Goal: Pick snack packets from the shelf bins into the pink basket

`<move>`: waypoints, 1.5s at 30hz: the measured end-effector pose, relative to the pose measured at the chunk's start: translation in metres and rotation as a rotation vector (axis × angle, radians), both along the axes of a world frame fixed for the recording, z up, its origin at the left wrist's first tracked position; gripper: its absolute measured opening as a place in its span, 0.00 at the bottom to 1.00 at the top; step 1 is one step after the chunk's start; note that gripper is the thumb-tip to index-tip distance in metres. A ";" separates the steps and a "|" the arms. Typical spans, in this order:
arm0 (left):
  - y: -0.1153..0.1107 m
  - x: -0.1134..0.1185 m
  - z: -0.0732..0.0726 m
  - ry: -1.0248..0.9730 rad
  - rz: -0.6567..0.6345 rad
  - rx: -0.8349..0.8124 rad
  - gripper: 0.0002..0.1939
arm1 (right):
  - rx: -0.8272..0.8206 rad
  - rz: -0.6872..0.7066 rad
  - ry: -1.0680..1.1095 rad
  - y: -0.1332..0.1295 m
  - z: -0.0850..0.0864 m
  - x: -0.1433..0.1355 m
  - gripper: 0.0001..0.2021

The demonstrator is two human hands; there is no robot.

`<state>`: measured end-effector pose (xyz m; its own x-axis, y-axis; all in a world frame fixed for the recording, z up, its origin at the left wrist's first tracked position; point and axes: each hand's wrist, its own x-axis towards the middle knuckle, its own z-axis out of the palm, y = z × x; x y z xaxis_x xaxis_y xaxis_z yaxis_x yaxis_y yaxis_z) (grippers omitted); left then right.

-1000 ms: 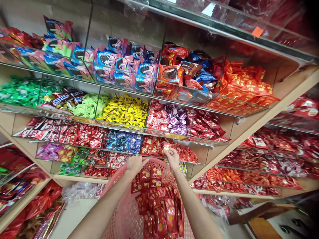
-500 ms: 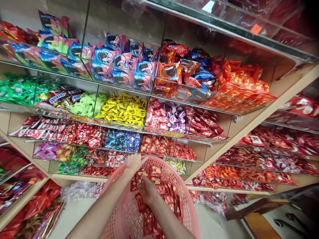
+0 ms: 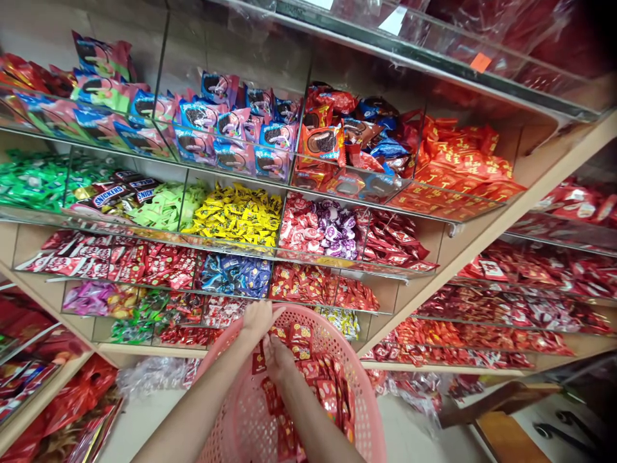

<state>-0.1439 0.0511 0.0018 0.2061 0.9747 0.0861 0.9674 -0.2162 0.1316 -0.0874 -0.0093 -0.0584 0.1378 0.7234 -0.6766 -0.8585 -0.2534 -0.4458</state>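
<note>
A pink perforated plastic basket [image 3: 371, 411] stands low in front of me, tilted toward my body, with many small red packets [image 3: 332, 382] inside. My left hand [image 3: 258, 318] is closed over its far rim. Inside the basket, just below that hand, is my right hand [image 3: 277, 359], fingers pressed together among the red packets. Its palm side is hidden, so what it pinches does not show. Beyond the rim, similar red packets [image 3: 301, 283] fill a shelf compartment.
Tiered clear-fronted shelves hold yellow packets [image 3: 236, 215], blue packets [image 3: 236, 275], Snickers bars [image 3: 113, 190] and wrapped cookies [image 3: 322, 143]. A glass shelf edge [image 3: 434, 67] juts out above. Plastic bags [image 3: 154, 373] lie on the floor, and a wooden piece [image 3: 511, 440] stands at right.
My right hand has shifted slightly up and left within the basket, and its fingers look straighter. My left hand stays on the rim. The view has tilted a little.
</note>
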 end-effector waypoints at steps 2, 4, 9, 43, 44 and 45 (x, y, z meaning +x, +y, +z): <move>0.000 0.000 0.000 0.000 -0.005 -0.002 0.38 | -0.001 -0.020 -0.020 0.000 -0.001 0.002 0.07; 0.000 0.000 0.000 0.000 -0.011 0.000 0.38 | -0.009 -0.018 -0.029 0.001 -0.001 0.004 0.07; 0.001 -0.001 -0.001 -0.003 -0.008 -0.014 0.37 | -0.030 0.081 -0.037 -0.002 0.000 0.005 0.04; 0.000 0.001 0.000 0.017 -0.019 0.026 0.33 | -0.058 0.324 -1.798 0.085 0.062 0.088 0.16; 0.000 0.001 0.000 0.017 -0.020 0.021 0.34 | -0.070 0.323 -1.789 0.086 0.061 0.088 0.16; -0.001 0.001 0.001 0.017 -0.020 0.017 0.34 | -0.079 0.327 -1.786 0.088 0.061 0.087 0.16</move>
